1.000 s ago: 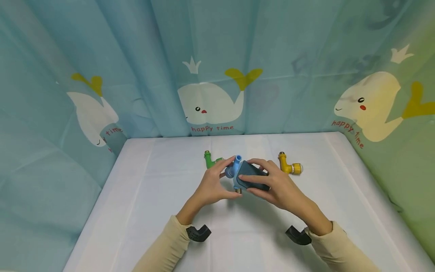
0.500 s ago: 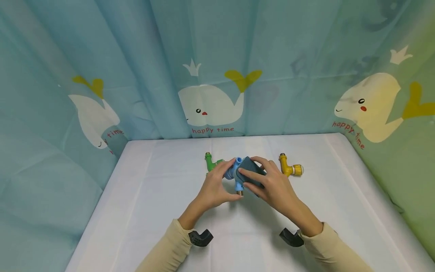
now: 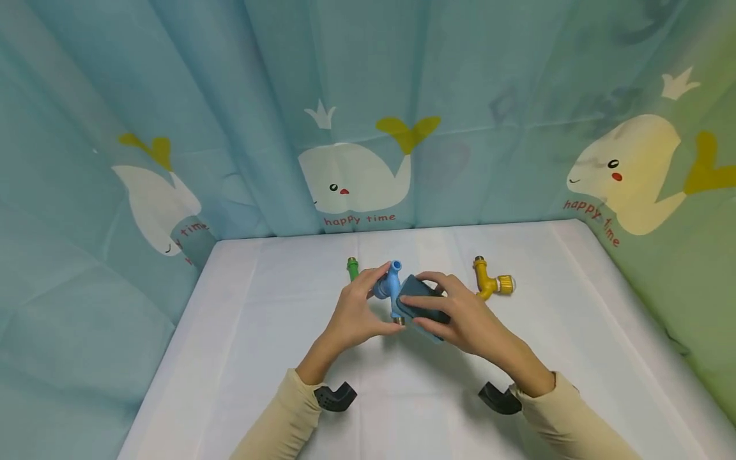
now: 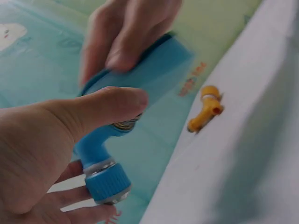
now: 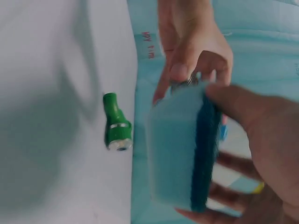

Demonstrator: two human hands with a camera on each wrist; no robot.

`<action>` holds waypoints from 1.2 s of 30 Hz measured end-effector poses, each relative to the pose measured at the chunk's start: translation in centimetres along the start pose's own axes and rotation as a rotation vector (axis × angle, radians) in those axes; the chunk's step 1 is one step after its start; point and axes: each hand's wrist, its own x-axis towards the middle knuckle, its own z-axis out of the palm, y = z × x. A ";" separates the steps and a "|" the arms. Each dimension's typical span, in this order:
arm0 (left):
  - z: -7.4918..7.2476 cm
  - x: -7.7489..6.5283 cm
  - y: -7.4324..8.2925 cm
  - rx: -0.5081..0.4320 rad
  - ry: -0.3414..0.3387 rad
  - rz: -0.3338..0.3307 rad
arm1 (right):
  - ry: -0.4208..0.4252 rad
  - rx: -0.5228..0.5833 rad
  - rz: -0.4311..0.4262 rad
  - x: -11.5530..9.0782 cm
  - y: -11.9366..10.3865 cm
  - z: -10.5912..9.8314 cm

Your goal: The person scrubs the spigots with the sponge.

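My left hand [image 3: 352,314] holds a blue plastic tap [image 3: 394,281] by its ends, thumb at the threaded metal end and fingers near the opposite end. The tap's ribbed knob [image 4: 108,181] shows below the thumb in the left wrist view. In my right hand [image 3: 470,314] is a blue sponge [image 3: 418,295] with a darker scouring side, gripped between thumb and fingers. Its light blue face [image 5: 172,149] is turned toward the tap, and the sponge overlaps the tap's body. Both things are above the table.
A green tap [image 5: 116,122] lies on the white table [image 3: 276,319] behind my left hand, partly hidden in the head view. To the right, beyond my right hand, lies a yellow tap [image 3: 486,282]. A blue-green curtain [image 3: 241,115] with printed whales surrounds the table.
The sponge goes up along the tap, then back down, with my right hand. The tap and left hand have shifted slightly left, covering more of the green tap.
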 end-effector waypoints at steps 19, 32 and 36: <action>1.2 -0.4 0.2 -0.101 -0.008 0.056 | 0.192 0.109 0.052 -0.8 0.9 0.7; 0.4 -0.7 0.0 -0.420 -0.035 -0.013 | 0.105 0.270 -0.016 -1.0 0.9 -0.8; 0.4 -0.7 0.0 -0.518 -0.048 -0.007 | 0.141 0.151 -0.001 -1.0 1.3 -0.5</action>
